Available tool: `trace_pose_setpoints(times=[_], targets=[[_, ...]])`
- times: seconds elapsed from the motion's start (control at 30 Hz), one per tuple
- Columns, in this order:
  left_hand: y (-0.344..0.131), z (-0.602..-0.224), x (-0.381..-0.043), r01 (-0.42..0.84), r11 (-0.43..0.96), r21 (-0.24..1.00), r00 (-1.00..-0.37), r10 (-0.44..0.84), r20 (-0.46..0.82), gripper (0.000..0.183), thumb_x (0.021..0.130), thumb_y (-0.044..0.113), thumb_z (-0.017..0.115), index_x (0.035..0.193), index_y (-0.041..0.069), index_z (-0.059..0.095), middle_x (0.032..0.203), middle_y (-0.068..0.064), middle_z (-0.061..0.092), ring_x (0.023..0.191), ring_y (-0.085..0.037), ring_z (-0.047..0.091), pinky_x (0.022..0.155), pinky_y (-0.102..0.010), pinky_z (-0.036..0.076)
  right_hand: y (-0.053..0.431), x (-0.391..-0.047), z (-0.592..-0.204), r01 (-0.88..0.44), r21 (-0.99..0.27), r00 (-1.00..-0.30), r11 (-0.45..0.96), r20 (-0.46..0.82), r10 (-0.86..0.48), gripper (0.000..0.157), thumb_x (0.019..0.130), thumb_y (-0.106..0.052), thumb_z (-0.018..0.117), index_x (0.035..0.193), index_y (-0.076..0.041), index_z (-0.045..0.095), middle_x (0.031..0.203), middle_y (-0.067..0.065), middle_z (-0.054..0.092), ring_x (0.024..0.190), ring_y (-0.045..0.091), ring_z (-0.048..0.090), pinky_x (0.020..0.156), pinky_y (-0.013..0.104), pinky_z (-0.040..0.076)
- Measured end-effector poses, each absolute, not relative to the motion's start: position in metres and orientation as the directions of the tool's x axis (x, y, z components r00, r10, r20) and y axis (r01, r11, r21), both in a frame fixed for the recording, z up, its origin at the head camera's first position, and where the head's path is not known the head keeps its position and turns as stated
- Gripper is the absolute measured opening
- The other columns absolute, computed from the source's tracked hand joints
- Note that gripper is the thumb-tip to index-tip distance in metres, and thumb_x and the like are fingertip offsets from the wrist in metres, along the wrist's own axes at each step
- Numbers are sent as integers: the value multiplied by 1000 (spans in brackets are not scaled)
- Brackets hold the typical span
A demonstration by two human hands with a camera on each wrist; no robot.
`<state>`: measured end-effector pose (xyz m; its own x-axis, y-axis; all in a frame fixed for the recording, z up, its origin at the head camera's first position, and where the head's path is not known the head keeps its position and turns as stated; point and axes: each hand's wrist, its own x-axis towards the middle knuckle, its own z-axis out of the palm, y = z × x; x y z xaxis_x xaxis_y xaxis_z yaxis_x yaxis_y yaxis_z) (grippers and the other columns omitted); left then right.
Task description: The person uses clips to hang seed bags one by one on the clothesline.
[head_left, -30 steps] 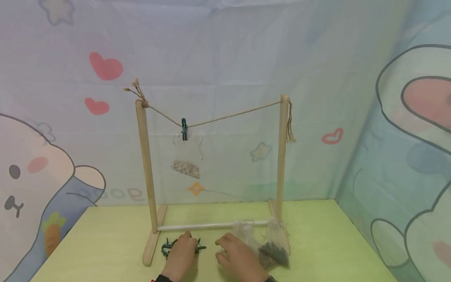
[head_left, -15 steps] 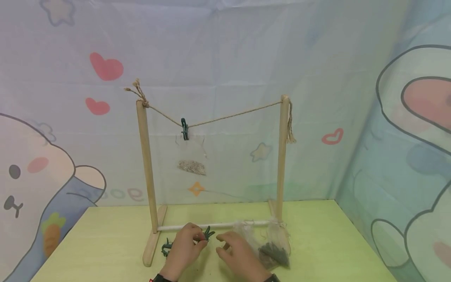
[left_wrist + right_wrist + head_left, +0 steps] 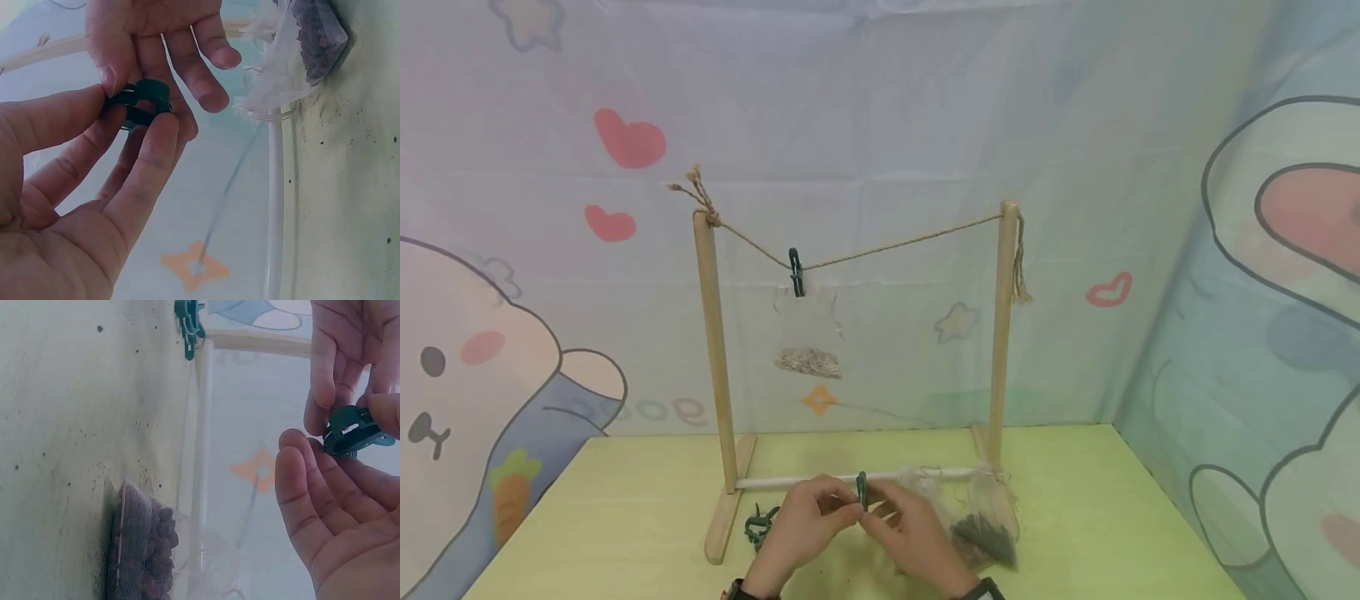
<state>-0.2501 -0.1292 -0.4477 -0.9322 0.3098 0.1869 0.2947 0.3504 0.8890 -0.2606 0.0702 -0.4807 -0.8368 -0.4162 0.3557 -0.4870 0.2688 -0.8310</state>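
Note:
My left hand [image 3: 808,518] and right hand [image 3: 916,527] meet above the front of the table, in front of the white crossbar. Between them is a dark green plastic spring clip [image 3: 862,492]. In the left wrist view, the left thumb and fingertips pinch the clip [image 3: 152,94], while the right thumb bears on its far end. The right wrist view has the right thumb on the clip [image 3: 345,420] with the fingers below it, the outer ones loosely extended. More green clips [image 3: 760,525] lie on the table left of the left hand.
A wooden frame [image 3: 715,358] carries a sagging rope [image 3: 902,245]. From it, another green clip [image 3: 796,273] hangs a clear bag of pale bits [image 3: 808,362]. Transparent bags with dark pieces [image 3: 985,537] lie beside the right hand, against the frame's right foot.
My left hand has lifted a clip from the pile and carried it right to the right hand, which now grips it too. The hanging bag has swung slightly.

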Motion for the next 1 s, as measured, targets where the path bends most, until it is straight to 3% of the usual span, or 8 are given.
trace_pose_setpoints(times=[0.2,0.33,0.5,0.63,1.0], targets=[[-132,-446,-251,277,295,915,-915,371,157,17,99,20,72,103,4,75,104,-9,71,89,-28,72,79,-35,57,73,-261,-480,-486,-843,-837,231,373,-401,40,104,-24,66,137,-2,63,118,17,72,91,19,73,75,29,59],[-134,-445,-251,279,334,900,-920,362,151,20,100,26,71,105,7,75,102,-7,72,89,-27,72,78,-36,57,75,-260,-477,-488,-843,-834,227,375,-404,37,102,-21,68,135,-6,66,118,15,71,90,18,71,76,30,58],[-140,-442,-249,265,360,895,-934,326,145,40,98,33,74,127,6,69,121,-13,69,97,-26,69,79,-38,57,78,-259,-470,-520,-818,-812,244,386,-438,39,98,-19,73,136,-8,66,122,14,70,90,18,71,75,29,58],[-144,-441,-250,275,324,905,-913,382,141,51,99,29,73,141,4,61,137,-20,61,108,-29,67,87,-38,56,82,-258,-466,-546,-799,-787,253,386,-481,40,96,-17,75,134,-7,68,125,14,69,91,17,70,74,28,57],[-148,-439,-250,324,333,885,-895,413,172,39,97,22,75,130,2,69,116,-12,70,100,-24,68,86,-33,56,86,-258,-465,-540,-798,-771,269,340,-538,39,93,-13,77,130,-3,68,125,15,69,90,14,69,74,27,57]])
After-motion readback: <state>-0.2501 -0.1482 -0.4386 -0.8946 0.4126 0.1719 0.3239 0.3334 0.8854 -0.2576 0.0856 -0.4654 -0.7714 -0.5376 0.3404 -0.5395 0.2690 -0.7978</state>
